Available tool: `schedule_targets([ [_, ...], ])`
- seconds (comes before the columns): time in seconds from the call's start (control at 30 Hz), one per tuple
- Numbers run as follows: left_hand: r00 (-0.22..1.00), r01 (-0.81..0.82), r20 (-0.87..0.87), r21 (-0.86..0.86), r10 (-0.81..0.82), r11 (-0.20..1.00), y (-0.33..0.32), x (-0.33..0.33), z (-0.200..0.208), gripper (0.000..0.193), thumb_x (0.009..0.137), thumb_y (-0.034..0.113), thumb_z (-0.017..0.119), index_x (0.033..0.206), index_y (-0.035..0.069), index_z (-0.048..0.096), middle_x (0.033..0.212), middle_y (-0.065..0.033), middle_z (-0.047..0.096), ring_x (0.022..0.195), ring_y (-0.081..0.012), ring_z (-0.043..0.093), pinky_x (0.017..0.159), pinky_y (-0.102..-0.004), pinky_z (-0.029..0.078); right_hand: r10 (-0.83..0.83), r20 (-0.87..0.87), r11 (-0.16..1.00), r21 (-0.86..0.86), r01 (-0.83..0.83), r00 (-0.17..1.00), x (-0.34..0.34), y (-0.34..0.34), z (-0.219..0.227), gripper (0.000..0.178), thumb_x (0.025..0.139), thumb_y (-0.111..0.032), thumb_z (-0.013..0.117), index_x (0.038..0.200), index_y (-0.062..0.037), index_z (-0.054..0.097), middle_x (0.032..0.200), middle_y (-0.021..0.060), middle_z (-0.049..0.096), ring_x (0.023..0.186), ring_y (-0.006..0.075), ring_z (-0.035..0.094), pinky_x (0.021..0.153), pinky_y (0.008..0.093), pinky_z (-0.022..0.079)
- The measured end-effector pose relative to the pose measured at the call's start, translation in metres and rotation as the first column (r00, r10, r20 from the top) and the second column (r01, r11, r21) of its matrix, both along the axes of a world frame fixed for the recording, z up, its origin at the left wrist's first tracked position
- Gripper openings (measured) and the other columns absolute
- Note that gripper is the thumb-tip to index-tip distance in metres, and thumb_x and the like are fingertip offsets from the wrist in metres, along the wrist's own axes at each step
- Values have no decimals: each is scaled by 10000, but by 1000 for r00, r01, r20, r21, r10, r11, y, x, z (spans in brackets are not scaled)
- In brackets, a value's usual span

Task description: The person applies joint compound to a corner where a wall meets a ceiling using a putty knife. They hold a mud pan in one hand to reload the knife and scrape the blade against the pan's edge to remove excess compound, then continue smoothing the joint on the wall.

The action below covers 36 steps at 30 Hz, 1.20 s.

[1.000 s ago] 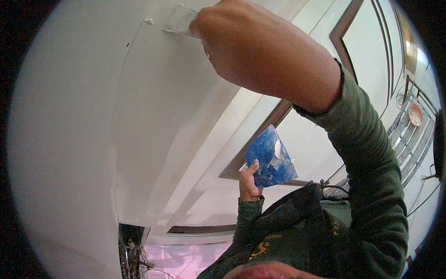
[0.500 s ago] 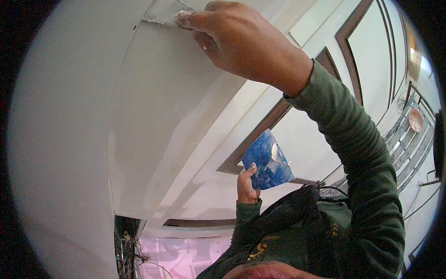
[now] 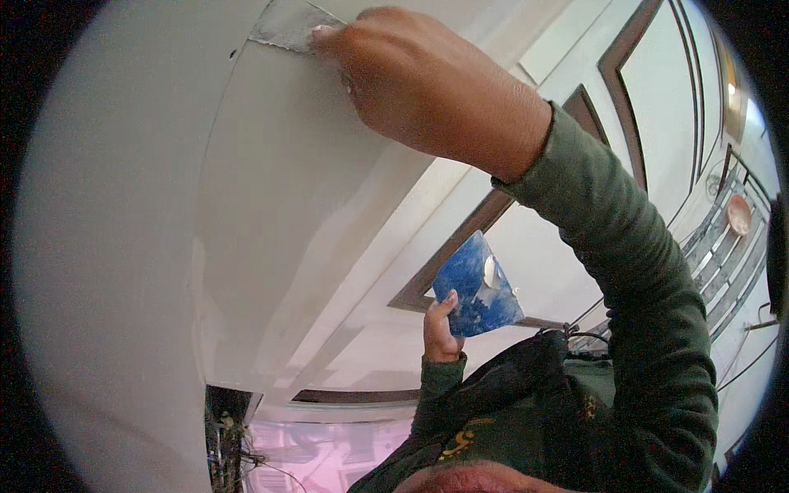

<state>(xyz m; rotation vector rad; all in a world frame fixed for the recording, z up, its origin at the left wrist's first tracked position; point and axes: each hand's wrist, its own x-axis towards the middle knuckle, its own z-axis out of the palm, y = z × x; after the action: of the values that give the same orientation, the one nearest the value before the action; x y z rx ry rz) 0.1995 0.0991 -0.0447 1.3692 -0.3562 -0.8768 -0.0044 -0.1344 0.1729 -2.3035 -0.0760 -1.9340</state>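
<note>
My right hand [image 3: 427, 82] is closed around a putty knife [image 3: 288, 26], whose wide, thin, grey blade lies against the smooth pale surface [image 3: 279, 156] at the top. The handle is hidden inside the fist. A whitish rim of filler shows along the blade's edge. Lower down, in front of my body, my left hand [image 3: 442, 330] grips a blue flat board [image 3: 475, 287] by its edge, thumb on top. White filler clings to this board in a small lump and smears. Damp-looking streaks and a thin seam line run down the pale surface.
A dark opening with tangled wires [image 3: 226, 423] breaks the surface at lower left. Brown-framed panels [image 3: 657, 82] stand to the right. On a slatted metal platform [image 3: 715, 263] sits an orange bowl [image 3: 739, 215]. A small dark hole [image 3: 233, 54] is near the blade.
My right hand has turned slightly at the wrist, and the blade has shifted a little along the surface. My left hand keeps hold of the blue board, nearly unmoved.
</note>
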Motion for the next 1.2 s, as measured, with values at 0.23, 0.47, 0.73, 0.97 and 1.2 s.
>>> schedule_targets([
  [0.23,996,84,39,-56,-82,995,0,0,9,338,889,151,594,1186,-4,555,1078,-78,629,954,-201,637,847,-356,531,13,-199,999,-34,-20,980,-31,40,-4,150,877,-55,526,934,74,580,805,193,626,766,279,620,693,342,531],
  [0.47,999,43,5,20,-43,999,-1,-1,7,312,901,162,599,1168,7,560,1059,-91,648,907,-213,660,802,-367,554,-177,143,977,142,156,974,37,14,-16,170,778,-25,568,940,-9,613,801,200,622,779,364,645,684,441,541],
  [0.73,999,-40,-2,24,40,999,0,-6,9,236,874,127,636,1090,50,578,949,-45,631,829,-206,648,733,-364,564,-148,243,985,117,123,959,53,-6,-17,150,788,-29,565,934,-11,594,805,202,617,787,356,643,695,439,543],
  [0.97,976,87,200,32,-91,996,11,25,-22,305,919,178,557,1165,-3,562,1052,-98,641,904,-203,647,806,-340,548,-171,261,983,114,146,950,53,7,-10,132,785,-49,583,912,-12,582,800,190,614,802,363,630,701,430,544],
  [1.2,957,124,256,66,-137,990,5,9,2,338,933,208,540,1183,-19,543,1059,-107,636,920,-187,641,799,-331,545,-199,172,977,117,180,965,55,27,-8,49,777,-59,591,761,-13,594,734,181,625,745,367,647,661,430,553],
])
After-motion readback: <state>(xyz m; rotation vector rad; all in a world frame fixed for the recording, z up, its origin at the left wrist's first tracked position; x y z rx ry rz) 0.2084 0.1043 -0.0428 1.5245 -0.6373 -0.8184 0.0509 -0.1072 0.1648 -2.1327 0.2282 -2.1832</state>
